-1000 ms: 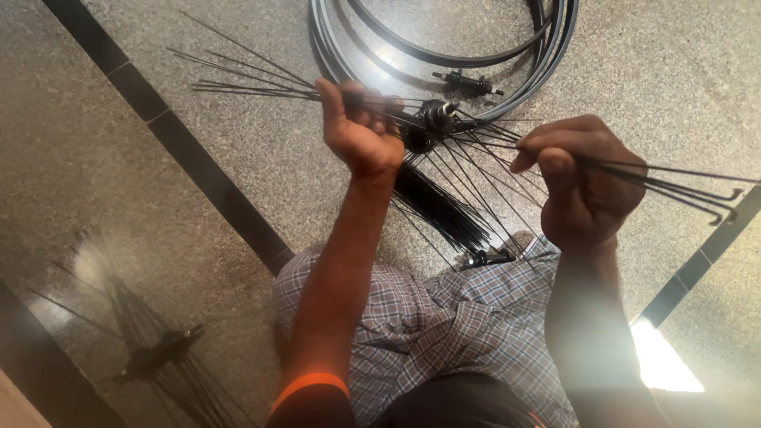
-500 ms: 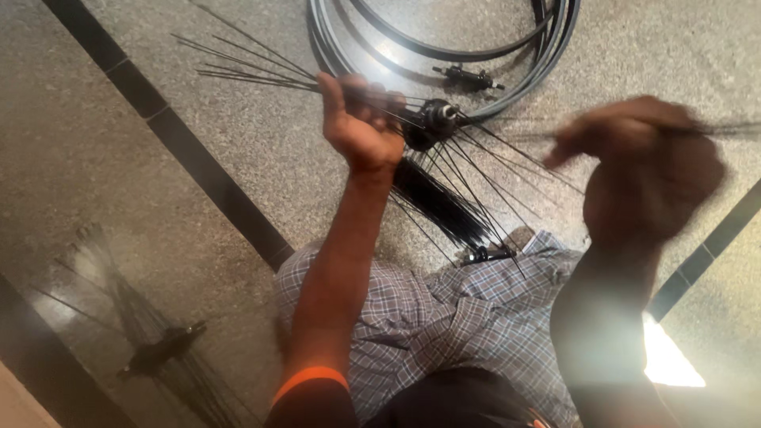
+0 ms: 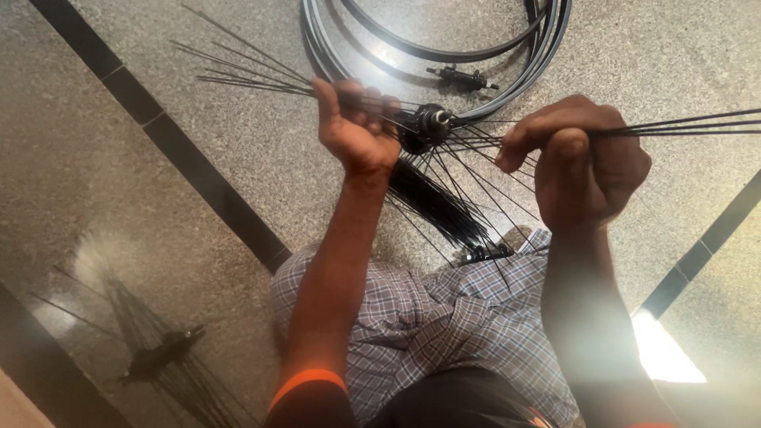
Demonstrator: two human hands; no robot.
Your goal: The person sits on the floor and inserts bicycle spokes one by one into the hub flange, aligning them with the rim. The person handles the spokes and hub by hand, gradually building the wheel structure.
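A black wheel hub (image 3: 428, 127) hangs in front of me with thin black spokes fanning out of it. My left hand (image 3: 355, 131) is closed around a bunch of spokes (image 3: 254, 75) that stick out to the left. On the other side, my right hand (image 3: 583, 162) is closed on a few spokes (image 3: 690, 125) running off to the right. More loose spokes (image 3: 444, 210) droop down from the hub toward my checked shirt (image 3: 444, 317). An orange band (image 3: 305, 380) sits on my left forearm.
Black bicycle rims (image 3: 507, 83) lie stacked on the speckled stone floor beyond the hub, with a small black axle part (image 3: 460, 77) inside them. Dark inlay strips (image 3: 182, 162) cross the floor. A reflection of hub and spokes (image 3: 158, 357) shows at lower left.
My right hand has lifted and shifted right, drawing its spokes out to a nearly level line. My left hand has stayed where it was on its bunch.
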